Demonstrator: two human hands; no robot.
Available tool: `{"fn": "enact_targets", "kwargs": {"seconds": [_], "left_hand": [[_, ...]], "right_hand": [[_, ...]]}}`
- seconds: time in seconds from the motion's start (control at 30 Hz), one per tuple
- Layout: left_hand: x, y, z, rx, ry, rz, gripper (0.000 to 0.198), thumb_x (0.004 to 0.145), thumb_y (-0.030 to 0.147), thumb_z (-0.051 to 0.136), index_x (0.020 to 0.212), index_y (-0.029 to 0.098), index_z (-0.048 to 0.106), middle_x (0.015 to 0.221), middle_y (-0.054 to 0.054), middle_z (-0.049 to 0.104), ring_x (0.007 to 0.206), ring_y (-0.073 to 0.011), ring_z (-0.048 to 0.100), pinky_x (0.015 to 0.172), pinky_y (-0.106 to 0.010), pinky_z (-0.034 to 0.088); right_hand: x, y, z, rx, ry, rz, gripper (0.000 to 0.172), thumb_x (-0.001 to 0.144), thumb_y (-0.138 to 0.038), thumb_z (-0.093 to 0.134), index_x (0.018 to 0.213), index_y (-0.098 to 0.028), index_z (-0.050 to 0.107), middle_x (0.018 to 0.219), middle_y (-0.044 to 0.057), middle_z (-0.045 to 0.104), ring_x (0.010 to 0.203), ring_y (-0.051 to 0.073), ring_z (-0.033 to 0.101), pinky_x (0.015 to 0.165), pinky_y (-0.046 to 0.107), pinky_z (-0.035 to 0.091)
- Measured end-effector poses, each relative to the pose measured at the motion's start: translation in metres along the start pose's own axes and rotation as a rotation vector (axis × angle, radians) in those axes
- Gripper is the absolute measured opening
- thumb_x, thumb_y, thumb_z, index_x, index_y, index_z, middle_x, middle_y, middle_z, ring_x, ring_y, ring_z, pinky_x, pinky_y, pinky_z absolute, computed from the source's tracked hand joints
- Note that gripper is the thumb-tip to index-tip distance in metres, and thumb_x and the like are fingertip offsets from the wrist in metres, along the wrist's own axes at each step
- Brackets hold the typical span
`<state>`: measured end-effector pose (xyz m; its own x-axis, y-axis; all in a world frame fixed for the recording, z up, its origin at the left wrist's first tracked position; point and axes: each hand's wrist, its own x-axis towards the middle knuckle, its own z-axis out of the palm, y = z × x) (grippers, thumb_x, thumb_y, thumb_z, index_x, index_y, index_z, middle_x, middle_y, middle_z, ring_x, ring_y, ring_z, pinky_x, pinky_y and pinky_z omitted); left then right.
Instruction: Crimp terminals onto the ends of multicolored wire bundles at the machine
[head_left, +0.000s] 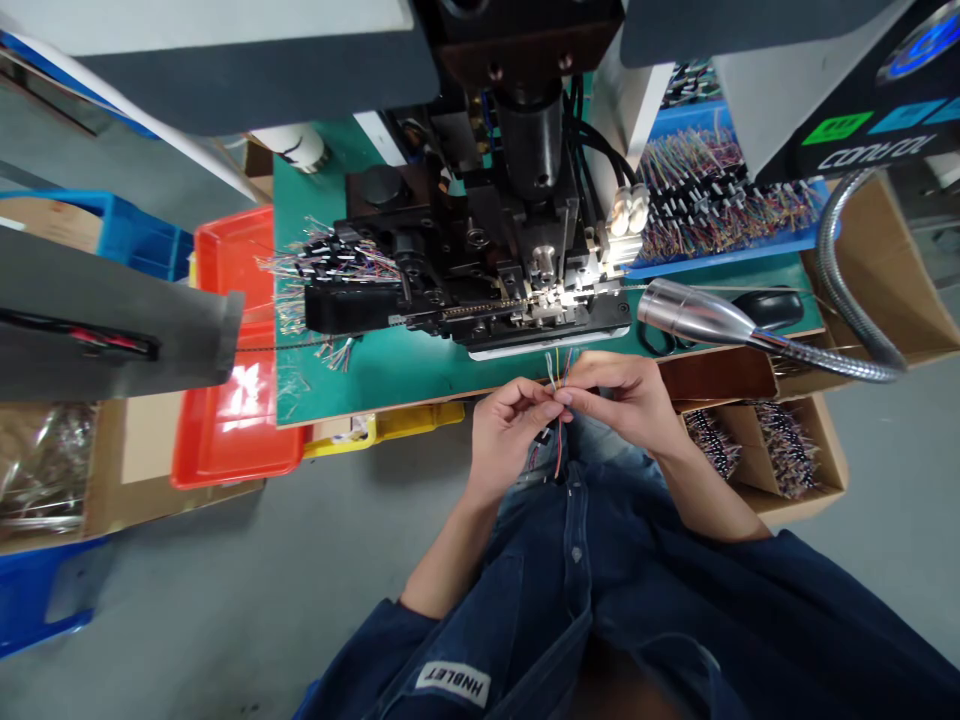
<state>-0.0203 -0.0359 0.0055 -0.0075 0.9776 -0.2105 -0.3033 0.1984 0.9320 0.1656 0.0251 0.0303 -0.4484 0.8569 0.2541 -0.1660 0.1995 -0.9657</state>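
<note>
Dark denim workwear (577, 600) fills the 6 o'clock edge, with a small white label (453, 683) stitched to the cloth. At 12 o'clock, a black wire crimping machine (480, 270) stands on a green-topped counter (360, 390), and a steel gooseneck lamp (697, 312) reaches in at 3 o'clock. A red-orange plastic tray (232, 440) lies at 9 o'clock, a blue tray of multicoloured wire leads (720, 165) at 1 o'clock, and a cardboard box of bundled leads (787, 450) at 4 o'clock. A black computer mouse (765, 308) sits on the counter just beside the lamp head.

Just off the counter's near edge, the left hand (514, 435) and right hand (619, 400) meet at the centre, the right hand slightly nearer the machine. A thin bundle of coloured wires (556, 372) lies between them, its long axis running roughly from 12 to 6 o'clock. The fingers (570, 397) of both hands are closed narrowly, pinching the bundle at their tips, with its ends sticking out above and hanging below.
</note>
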Motion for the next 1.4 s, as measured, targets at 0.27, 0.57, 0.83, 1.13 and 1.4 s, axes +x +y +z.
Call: {"fn": "enact_targets", "kwargs": {"seconds": [0.27,0.57,0.83,1.13,1.4], "left_hand": [[-0.002,0.001,-0.001,0.055,0.023,0.018,0.035,0.088,0.048,0.095,0.083,0.020,0.074,0.081,-0.005,0.084,0.076,-0.0197,0.080,0.077,-0.031,0.061],[-0.004,0.004,-0.003,0.125,0.010,0.045,0.029,0.092,0.042,0.092,0.084,0.021,0.075,0.078,-0.003,0.082,0.073,-0.0171,0.075,0.075,-0.029,0.059],[-0.005,0.002,0.001,0.238,0.080,0.133,0.016,0.089,0.033,0.094,0.092,0.022,0.082,0.092,-0.003,0.083,0.088,-0.0191,0.078,0.090,-0.032,0.061],[-0.002,0.000,0.003,-0.016,0.017,0.141,0.018,0.092,0.033,0.093,0.091,0.021,0.079,0.084,-0.002,0.084,0.081,-0.0202,0.085,0.081,-0.029,0.064],[-0.002,-0.003,0.003,-0.083,0.038,0.034,0.023,0.092,0.038,0.094,0.089,0.020,0.079,0.084,-0.004,0.085,0.079,-0.0187,0.084,0.080,-0.028,0.065]], "right_hand": [[-0.001,0.000,0.001,-0.016,0.032,0.017,0.015,0.097,-0.038,0.091,0.089,-0.025,0.087,0.077,0.002,0.080,0.074,0.019,0.070,0.070,0.037,0.056],[-0.002,0.000,-0.001,-0.050,-0.009,0.080,0.022,0.098,-0.035,0.089,0.082,-0.022,0.080,0.077,0.001,0.077,0.070,0.016,0.062,0.062,0.033,0.044],[-0.004,0.006,0.004,-0.093,0.084,-0.032,0.023,0.100,-0.029,0.082,0.081,-0.022,0.072,0.082,0.003,0.075,0.071,0.017,0.062,0.064,0.034,0.049],[-0.001,0.009,0.009,0.020,0.246,0.013,0.023,0.102,-0.033,0.084,0.082,-0.024,0.078,0.087,0.004,0.082,0.081,0.019,0.072,0.071,0.035,0.056],[-0.004,0.005,0.005,0.027,0.117,0.063,0.009,0.101,-0.030,0.087,0.108,-0.027,0.091,0.084,0.002,0.081,0.073,0.016,0.068,0.068,0.033,0.054]]}}
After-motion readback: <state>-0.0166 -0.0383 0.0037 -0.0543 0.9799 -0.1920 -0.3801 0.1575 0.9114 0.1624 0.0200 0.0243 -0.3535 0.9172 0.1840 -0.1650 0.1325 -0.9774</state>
